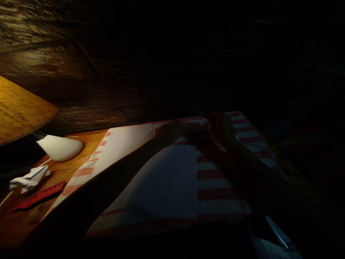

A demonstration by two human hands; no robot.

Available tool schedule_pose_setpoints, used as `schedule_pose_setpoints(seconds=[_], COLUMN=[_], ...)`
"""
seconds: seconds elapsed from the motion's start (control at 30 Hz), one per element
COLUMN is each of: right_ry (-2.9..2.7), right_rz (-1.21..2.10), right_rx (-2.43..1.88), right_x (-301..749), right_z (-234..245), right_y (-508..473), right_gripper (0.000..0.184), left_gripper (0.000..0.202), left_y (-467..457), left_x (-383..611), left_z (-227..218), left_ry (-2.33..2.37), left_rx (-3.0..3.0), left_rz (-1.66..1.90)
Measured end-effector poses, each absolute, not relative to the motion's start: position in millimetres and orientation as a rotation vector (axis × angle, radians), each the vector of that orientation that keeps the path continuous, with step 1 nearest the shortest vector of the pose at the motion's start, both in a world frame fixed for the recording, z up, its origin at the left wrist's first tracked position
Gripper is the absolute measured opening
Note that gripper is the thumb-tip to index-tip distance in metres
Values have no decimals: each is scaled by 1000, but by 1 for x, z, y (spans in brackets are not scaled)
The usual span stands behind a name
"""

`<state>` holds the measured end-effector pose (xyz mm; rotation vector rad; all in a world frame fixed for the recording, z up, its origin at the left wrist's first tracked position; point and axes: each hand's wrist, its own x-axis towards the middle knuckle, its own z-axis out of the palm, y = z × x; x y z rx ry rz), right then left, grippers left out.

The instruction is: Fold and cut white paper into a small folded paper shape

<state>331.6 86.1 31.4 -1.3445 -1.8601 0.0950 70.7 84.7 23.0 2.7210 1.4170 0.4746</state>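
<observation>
One large sheet of red-and-white striped paper (215, 180) lies across the wooden table (86, 140), partly folded so that its white back shows. It looks light, thin and easily creased, so it is best taken at an edge or along a fold. Both arms stretch forward over it, with the left hand (172, 130) and right hand (219, 124) close together on its far edge, though the darkness hides whether the fingers pinch the paper or only press it flat. Well to the left lie a white folded shape (59, 147) and a red strip (40, 195).
</observation>
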Motion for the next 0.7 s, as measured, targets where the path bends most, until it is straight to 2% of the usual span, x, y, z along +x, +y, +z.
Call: schedule_pose_setpoints(seconds=[0.2, 0.4, 0.5, 0.63, 0.7], right_ry=[-1989, -2266, -2298, -2302, -2274], right_rz=[100, 90, 81, 70, 48], right_rx=[-1326, -1478, -1511, -1552, -1542], right_x=[324, 301, 292, 288, 289], right_z=[33, 32, 29, 26, 28], right_y=[83, 80, 80, 75, 68], right_gripper=[23, 24, 23, 22, 24], left_gripper=[28, 25, 25, 40, 39], left_y=[68, 22, 4, -1, -1], left_x=[57, 8, -12, -21, -20], left_z=[24, 44, 42, 25, 21], left_ry=[1219, 1409, 1514, 1645, 1674], left_rx=[2704, 2493, 2494, 2522, 2543], left_rz=[545, 994, 850, 688, 631])
